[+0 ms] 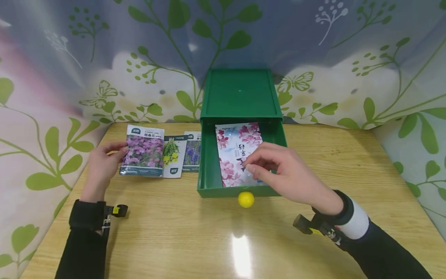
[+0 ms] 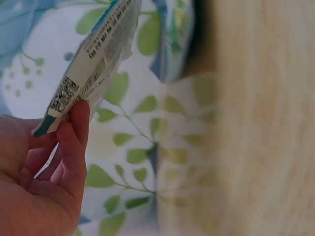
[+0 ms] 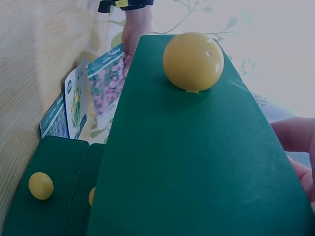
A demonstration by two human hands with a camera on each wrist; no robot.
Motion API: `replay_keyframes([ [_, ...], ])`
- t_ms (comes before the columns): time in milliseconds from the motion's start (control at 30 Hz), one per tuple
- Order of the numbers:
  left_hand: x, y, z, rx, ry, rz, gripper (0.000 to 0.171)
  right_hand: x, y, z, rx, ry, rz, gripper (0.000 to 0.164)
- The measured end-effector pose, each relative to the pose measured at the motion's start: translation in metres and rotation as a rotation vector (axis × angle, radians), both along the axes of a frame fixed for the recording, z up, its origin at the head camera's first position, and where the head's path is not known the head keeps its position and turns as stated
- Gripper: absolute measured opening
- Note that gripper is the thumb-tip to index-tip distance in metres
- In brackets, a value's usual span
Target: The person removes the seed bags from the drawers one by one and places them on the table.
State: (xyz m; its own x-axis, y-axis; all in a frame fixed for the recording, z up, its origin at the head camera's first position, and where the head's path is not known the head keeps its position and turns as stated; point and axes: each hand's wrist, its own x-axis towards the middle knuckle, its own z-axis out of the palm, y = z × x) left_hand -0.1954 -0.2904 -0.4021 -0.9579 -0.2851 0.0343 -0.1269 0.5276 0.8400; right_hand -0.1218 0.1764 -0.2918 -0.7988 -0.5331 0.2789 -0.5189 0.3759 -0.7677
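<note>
My left hand (image 1: 104,164) pinches the left edge of a seed packet (image 1: 144,151) with purple flowers, held up off the table; its printed back (image 2: 93,69) faces the left wrist camera. Over the pulled-out green drawer (image 1: 208,162), my right hand (image 1: 283,172) hovers with thumb and fingers loosely bent. Below its fingertips lies a white packet (image 1: 230,149) with pink blossoms, inside the drawer; the hand covers part of its right side. In the right wrist view, the drawer's front hides most of that hand.
A yellow-flower packet (image 1: 175,149) and a blue-purple-flower packet (image 1: 192,153) stand left of the green drawer cabinet (image 1: 240,93). A yellow knob (image 1: 246,199) juts from the drawer front, with more knobbed drawers (image 3: 59,167) below. A leaf-patterned curtain (image 1: 156,77) hangs behind the wooden table (image 1: 174,228).
</note>
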Motion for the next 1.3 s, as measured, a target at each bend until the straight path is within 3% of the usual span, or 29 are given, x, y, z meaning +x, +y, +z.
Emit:
replay_keyframes([
  [233, -0.012, -0.017, -0.020, -0.077, -0.063, 0.019, 0.039, 0.000, 0.001, 0.000, -0.004, -0.016, 0.006, 0.010],
  [633, -0.022, -0.026, -0.030, -0.076, -0.131, 0.059, 0.040, 0.001, 0.001, 0.000, -0.007, -0.022, 0.005, 0.011],
  [800, -0.023, -0.027, -0.033, -0.061, -0.219, 0.059, 0.056, 0.001, 0.001, 0.000, -0.012, -0.024, 0.008, 0.011],
  [1000, -0.021, -0.027, -0.032, -0.112, -0.307, -0.004, 0.069, 0.001, 0.001, 0.000, -0.022, -0.007, 0.009, 0.011],
  [1167, -0.017, -0.021, -0.024, -0.149, -0.294, -0.054, 0.070, 0.000, 0.002, 0.004, -0.023, 0.036, 0.016, 0.010],
  [1300, -0.012, -0.009, -0.007, -0.206, -0.252, -0.115, 0.071, -0.004, 0.006, 0.013, 0.050, 0.121, -0.036, 0.009],
])
